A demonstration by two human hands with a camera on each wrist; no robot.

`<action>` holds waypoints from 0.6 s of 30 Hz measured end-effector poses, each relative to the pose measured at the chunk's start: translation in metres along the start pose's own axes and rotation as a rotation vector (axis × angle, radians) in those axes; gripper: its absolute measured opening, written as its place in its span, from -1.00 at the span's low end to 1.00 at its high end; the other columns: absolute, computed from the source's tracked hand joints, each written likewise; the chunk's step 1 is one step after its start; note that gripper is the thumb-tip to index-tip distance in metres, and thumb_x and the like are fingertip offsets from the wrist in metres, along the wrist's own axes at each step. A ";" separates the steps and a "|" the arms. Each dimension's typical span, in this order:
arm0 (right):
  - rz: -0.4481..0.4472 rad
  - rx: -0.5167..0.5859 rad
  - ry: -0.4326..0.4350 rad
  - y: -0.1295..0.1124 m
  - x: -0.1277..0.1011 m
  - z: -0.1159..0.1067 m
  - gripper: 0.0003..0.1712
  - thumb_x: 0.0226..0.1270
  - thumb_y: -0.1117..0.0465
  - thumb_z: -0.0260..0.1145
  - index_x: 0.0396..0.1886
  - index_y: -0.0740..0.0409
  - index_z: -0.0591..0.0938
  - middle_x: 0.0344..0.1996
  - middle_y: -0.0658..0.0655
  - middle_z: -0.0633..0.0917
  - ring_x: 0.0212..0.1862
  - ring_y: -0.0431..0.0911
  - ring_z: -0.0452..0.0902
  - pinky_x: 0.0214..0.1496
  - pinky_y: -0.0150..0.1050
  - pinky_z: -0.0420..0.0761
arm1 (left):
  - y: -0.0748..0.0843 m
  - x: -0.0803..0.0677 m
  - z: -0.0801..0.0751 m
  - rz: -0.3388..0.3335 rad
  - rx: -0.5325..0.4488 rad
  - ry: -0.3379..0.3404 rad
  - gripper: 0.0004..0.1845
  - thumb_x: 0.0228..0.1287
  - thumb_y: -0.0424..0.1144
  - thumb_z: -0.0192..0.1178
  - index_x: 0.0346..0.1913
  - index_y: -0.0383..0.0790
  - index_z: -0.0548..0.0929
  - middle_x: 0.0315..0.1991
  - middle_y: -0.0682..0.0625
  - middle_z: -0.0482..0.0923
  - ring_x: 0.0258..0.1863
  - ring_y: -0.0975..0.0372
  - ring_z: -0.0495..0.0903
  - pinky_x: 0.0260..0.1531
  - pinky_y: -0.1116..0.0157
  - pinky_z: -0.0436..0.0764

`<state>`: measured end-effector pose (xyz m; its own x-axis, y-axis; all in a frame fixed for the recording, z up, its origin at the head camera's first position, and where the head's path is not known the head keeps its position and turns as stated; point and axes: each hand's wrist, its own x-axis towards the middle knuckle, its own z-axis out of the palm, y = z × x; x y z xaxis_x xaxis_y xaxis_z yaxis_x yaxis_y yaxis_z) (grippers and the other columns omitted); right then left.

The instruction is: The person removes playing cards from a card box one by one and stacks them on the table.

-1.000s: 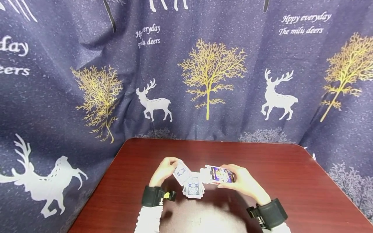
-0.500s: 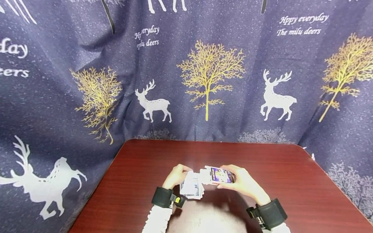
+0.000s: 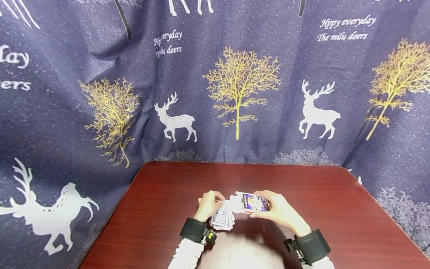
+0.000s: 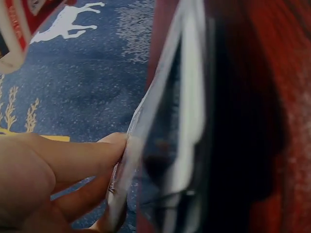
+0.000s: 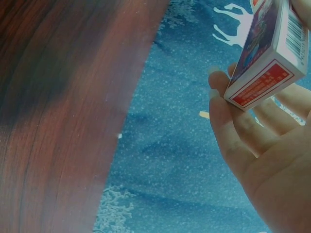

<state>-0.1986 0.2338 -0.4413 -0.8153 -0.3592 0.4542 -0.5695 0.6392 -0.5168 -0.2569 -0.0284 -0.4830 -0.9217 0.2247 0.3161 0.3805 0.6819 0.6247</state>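
Your left hand (image 3: 209,203) is pinching the fanned playing cards (image 3: 221,218); your right hand (image 3: 280,210) is gripping the card box (image 3: 252,202); cards aren't boxed yet.

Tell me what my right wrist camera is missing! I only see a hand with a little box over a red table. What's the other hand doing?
Observer: The left hand grips a messy fan of cards just above the table.
Operator: Are the cards face up?
Observer: No, the head view shows blue patterned backs on top.
Operator: Is the box near the cards?
Observer: Yes. The right hand holds the box beside the fan, its open end toward the cards.
Operator: What's on the box's top?
Observer: A purple picture, too small to make out.
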 end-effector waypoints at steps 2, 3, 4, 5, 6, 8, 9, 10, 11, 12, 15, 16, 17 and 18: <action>-0.001 0.008 -0.002 0.000 0.000 0.000 -0.29 -0.16 -0.26 0.53 0.03 -0.10 0.63 -0.18 -0.20 0.68 -0.25 -0.36 0.52 -0.20 -0.38 0.54 | 0.000 -0.001 0.001 0.007 0.013 0.028 -0.92 -0.05 -0.33 0.33 -0.42 -0.11 0.73 -0.52 0.09 0.67 -0.41 0.16 0.59 -0.36 0.09 0.26; 0.000 0.011 -0.002 0.000 0.000 0.000 -0.29 -0.16 -0.26 0.53 0.03 -0.10 0.63 -0.17 -0.20 0.68 -0.25 -0.36 0.53 -0.20 -0.38 0.54 | 0.000 -0.001 0.002 0.004 0.021 0.034 -0.92 -0.06 -0.33 0.34 -0.43 -0.11 0.73 -0.52 0.08 0.67 -0.41 0.15 0.59 -0.36 0.09 0.26; 0.000 0.014 -0.002 0.000 0.000 0.000 -0.29 -0.15 -0.26 0.53 0.03 -0.11 0.63 -0.17 -0.20 0.68 -0.25 -0.36 0.53 -0.20 -0.38 0.54 | 0.000 -0.001 0.002 -0.001 0.028 0.038 -0.91 -0.07 -0.34 0.36 -0.43 -0.11 0.73 -0.51 0.07 0.67 -0.40 0.14 0.58 -0.35 0.09 0.25; -0.001 0.016 -0.001 0.000 0.000 0.000 -0.30 -0.15 -0.26 0.53 0.03 -0.11 0.63 -0.17 -0.20 0.68 -0.25 -0.35 0.53 -0.20 -0.37 0.54 | 0.000 0.000 0.003 -0.007 0.035 0.038 -0.90 -0.08 -0.34 0.37 -0.43 -0.11 0.73 -0.50 0.06 0.67 -0.39 0.12 0.57 -0.35 0.08 0.25; -0.003 0.014 -0.001 0.001 0.001 0.000 -0.30 -0.15 -0.26 0.53 0.03 -0.11 0.63 -0.17 -0.20 0.68 -0.25 -0.35 0.53 -0.20 -0.37 0.54 | 0.000 0.000 0.004 -0.027 0.033 0.030 -0.90 -0.08 -0.34 0.38 -0.43 -0.11 0.73 -0.48 0.04 0.68 -0.36 0.09 0.57 -0.33 0.05 0.26; -0.005 0.008 0.001 0.002 0.001 0.000 -0.30 -0.15 -0.26 0.53 0.03 -0.12 0.63 -0.17 -0.20 0.68 -0.24 -0.36 0.53 -0.20 -0.37 0.54 | 0.000 0.001 0.005 -0.052 0.048 0.030 -0.92 -0.06 -0.33 0.37 -0.44 -0.09 0.73 -0.43 0.03 0.70 -0.30 0.05 0.57 -0.32 0.03 0.28; -0.006 0.005 0.003 0.002 0.001 0.001 -0.30 -0.15 -0.25 0.54 0.04 -0.12 0.63 -0.17 -0.20 0.68 -0.24 -0.36 0.53 -0.20 -0.37 0.54 | 0.002 0.002 0.005 -0.064 0.048 0.033 -0.93 -0.04 -0.32 0.35 -0.44 -0.08 0.73 -0.42 0.03 0.71 -0.28 0.03 0.56 -0.32 0.03 0.28; -0.008 0.002 0.004 0.002 0.001 0.001 -0.30 -0.15 -0.25 0.54 0.03 -0.12 0.63 -0.17 -0.20 0.68 -0.25 -0.36 0.52 -0.20 -0.37 0.54 | 0.004 0.002 0.005 -0.074 0.046 0.045 -0.95 -0.02 -0.31 0.33 -0.45 -0.07 0.73 -0.41 0.04 0.71 -0.28 0.03 0.57 -0.34 0.05 0.29; -0.011 -0.002 0.006 0.003 0.001 0.001 -0.30 -0.15 -0.25 0.54 0.03 -0.11 0.63 -0.17 -0.19 0.68 -0.25 -0.36 0.53 -0.20 -0.38 0.54 | 0.007 0.002 0.004 -0.078 0.032 0.061 -0.96 0.00 -0.29 0.31 -0.46 -0.07 0.72 -0.41 0.03 0.70 -0.28 0.04 0.57 -0.36 0.07 0.30; -0.014 -0.006 0.009 0.003 0.001 0.002 -0.30 -0.16 -0.24 0.54 0.03 -0.11 0.63 -0.17 -0.20 0.68 -0.25 -0.37 0.52 -0.20 -0.38 0.54 | 0.010 0.002 0.002 -0.076 0.013 0.078 -0.96 0.03 -0.28 0.28 -0.46 -0.08 0.71 -0.43 0.03 0.69 -0.30 0.06 0.56 -0.38 0.10 0.31; -0.026 -0.010 0.016 0.004 0.000 0.003 -0.30 -0.16 -0.23 0.55 0.03 -0.09 0.63 -0.16 -0.19 0.69 -0.24 -0.37 0.53 -0.19 -0.38 0.54 | 0.025 0.002 -0.005 -0.007 -0.097 0.120 -0.94 0.12 -0.27 0.24 -0.45 -0.12 0.67 -0.50 0.03 0.61 -0.40 0.17 0.52 -0.42 0.22 0.36; -0.029 -0.009 0.017 0.004 0.000 0.003 -0.30 -0.16 -0.22 0.55 0.03 -0.09 0.63 -0.16 -0.19 0.69 -0.24 -0.37 0.53 -0.19 -0.38 0.54 | 0.031 0.001 -0.008 0.024 -0.135 0.124 -0.94 0.14 -0.26 0.24 -0.44 -0.13 0.66 -0.51 0.02 0.59 -0.42 0.21 0.50 -0.43 0.27 0.38; -0.032 -0.008 0.018 0.004 0.000 0.003 -0.30 -0.16 -0.22 0.56 0.03 -0.08 0.63 -0.16 -0.19 0.69 -0.24 -0.37 0.53 -0.19 -0.38 0.54 | 0.036 0.001 -0.011 0.062 -0.170 0.120 -0.95 0.14 -0.26 0.25 -0.43 -0.14 0.65 -0.52 0.02 0.56 -0.43 0.24 0.47 -0.41 0.31 0.38; -0.034 -0.006 0.019 0.004 0.000 0.003 -0.30 -0.16 -0.21 0.56 0.03 -0.08 0.63 -0.15 -0.18 0.69 -0.24 -0.37 0.53 -0.19 -0.38 0.54 | 0.041 0.000 -0.013 0.094 -0.195 0.109 -0.95 0.14 -0.26 0.27 -0.42 -0.14 0.64 -0.52 0.02 0.54 -0.44 0.26 0.44 -0.38 0.35 0.38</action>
<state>-0.2017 0.2343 -0.4459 -0.7933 -0.3678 0.4852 -0.5962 0.6308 -0.4966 -0.2401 -0.0093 -0.4479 -0.8719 0.1971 0.4482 0.4815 0.5114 0.7118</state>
